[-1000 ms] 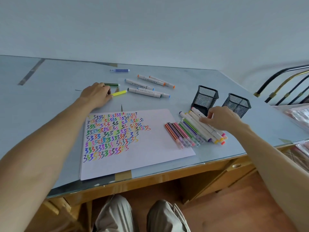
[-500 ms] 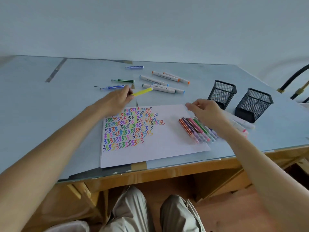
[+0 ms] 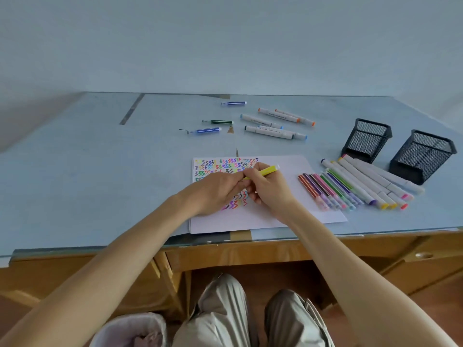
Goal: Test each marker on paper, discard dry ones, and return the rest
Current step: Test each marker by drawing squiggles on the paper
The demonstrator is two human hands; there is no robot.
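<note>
Both hands meet over the scribbled paper (image 3: 273, 211) on the glass-topped surface (image 3: 87, 171): the right hand (image 3: 269, 189) grips the yellow marker (image 3: 263, 172), and the left hand (image 3: 215, 194) pinches its near end. Two empty mesh pen holders (image 3: 423, 156) stand to the right, below a plain pale wall (image 3: 225, 41).

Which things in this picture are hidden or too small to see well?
All in the head view:
- Tip end of the yellow marker: covered where the left hand and right hand meet, so capped or uncapped is unclear.
- Middle squiggles on the paper: behind both hands.
- Print on the white markers: too small.
- Mesh holders: insides not visible.
- Bin: cut off by the bottom edge.
</note>
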